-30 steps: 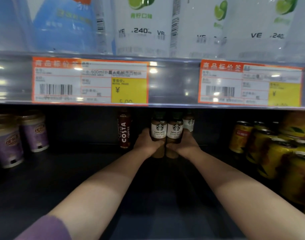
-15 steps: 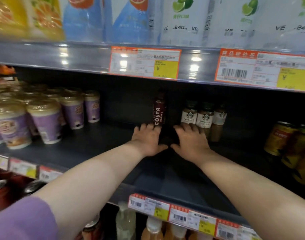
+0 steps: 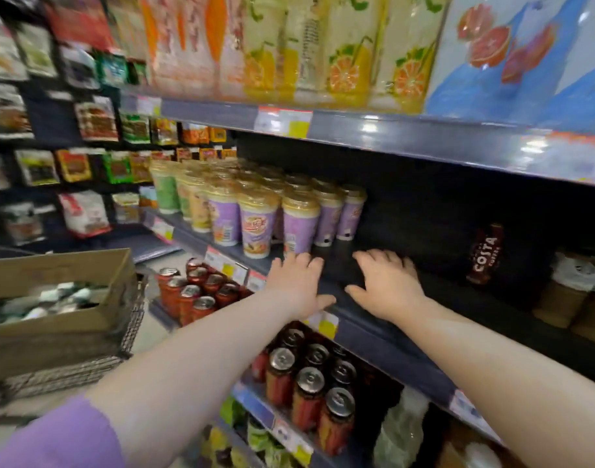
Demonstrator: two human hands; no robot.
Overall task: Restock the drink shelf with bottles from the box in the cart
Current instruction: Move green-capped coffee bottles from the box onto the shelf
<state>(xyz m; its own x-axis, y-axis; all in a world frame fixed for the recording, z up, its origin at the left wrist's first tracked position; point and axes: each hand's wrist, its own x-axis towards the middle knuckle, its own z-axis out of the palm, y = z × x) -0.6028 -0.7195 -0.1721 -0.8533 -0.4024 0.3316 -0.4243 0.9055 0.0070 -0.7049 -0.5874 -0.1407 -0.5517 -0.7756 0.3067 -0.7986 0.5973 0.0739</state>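
Note:
My left hand (image 3: 298,282) and my right hand (image 3: 387,285) hover side by side over the front of the dark drink shelf (image 3: 384,327), fingers spread, holding nothing. To their right a dark Costa coffee bottle (image 3: 484,255) stands upright deep on the shelf. Blurred coffee bottles with white labels (image 3: 575,282) stand at the far right edge. At the left, a cardboard box (image 3: 58,319) with several bottles with pale caps (image 3: 39,302) sits in a wire cart (image 3: 86,366).
Purple and green lidded cups (image 3: 255,214) fill the shelf left of my hands. Red cans (image 3: 306,383) stand on the shelf below. Large juice bottles (image 3: 340,52) line the shelf above. Snack bags (image 3: 86,123) hang on the far left.
Both hands let go of the coffee bottles at the back of the shelf and drew back toward its front edge. The view swung left, bringing the cart and box into sight.

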